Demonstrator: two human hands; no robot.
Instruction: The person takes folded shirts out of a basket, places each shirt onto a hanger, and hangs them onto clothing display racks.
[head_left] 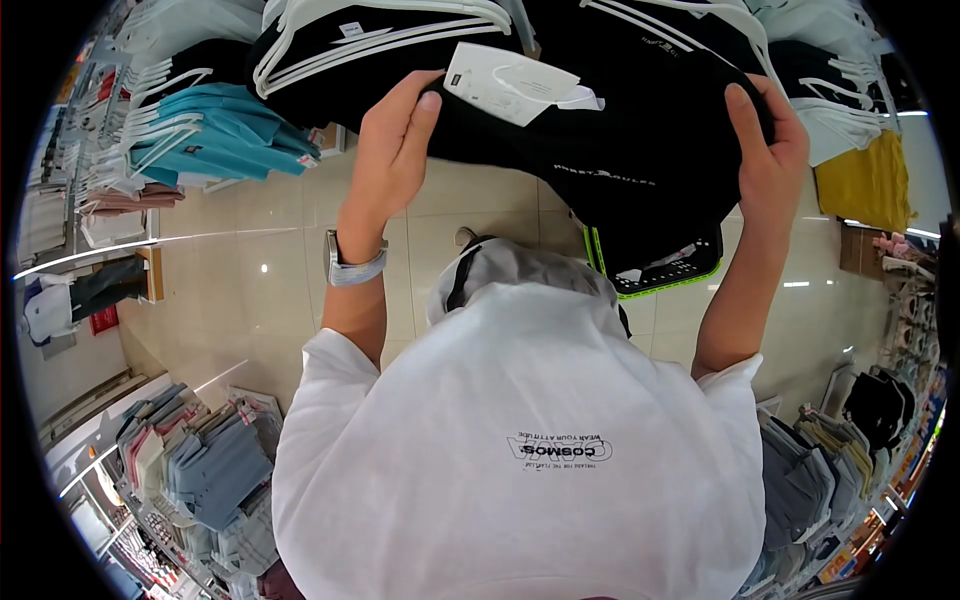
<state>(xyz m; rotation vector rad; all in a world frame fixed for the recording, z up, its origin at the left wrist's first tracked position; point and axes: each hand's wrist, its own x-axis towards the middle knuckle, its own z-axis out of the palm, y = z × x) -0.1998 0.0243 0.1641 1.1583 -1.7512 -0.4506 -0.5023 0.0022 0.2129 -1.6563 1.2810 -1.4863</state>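
Observation:
A black garment (600, 150) with small white lettering is stretched between my two hands at the top of the view. My left hand (395, 145) grips its left edge, thumb on top and fingers folded beneath. On the right edge my right hand (770, 140) holds the cloth the same way. A white paper tag (510, 82) lies on the garment beside my left hand. White hangers (390, 35) with more black clothing are just beyond. Below the garment, a black basket with a green rim (640, 294) is partly covered by the hanging cloth.
Teal shirts (215, 130) hang at the upper left, and a yellow garment (865, 185) at the right. Folded clothes (215, 465) fill racks at the lower left, with grey clothing (800, 480) at the lower right. Beige tiled floor (270, 260) shows between them.

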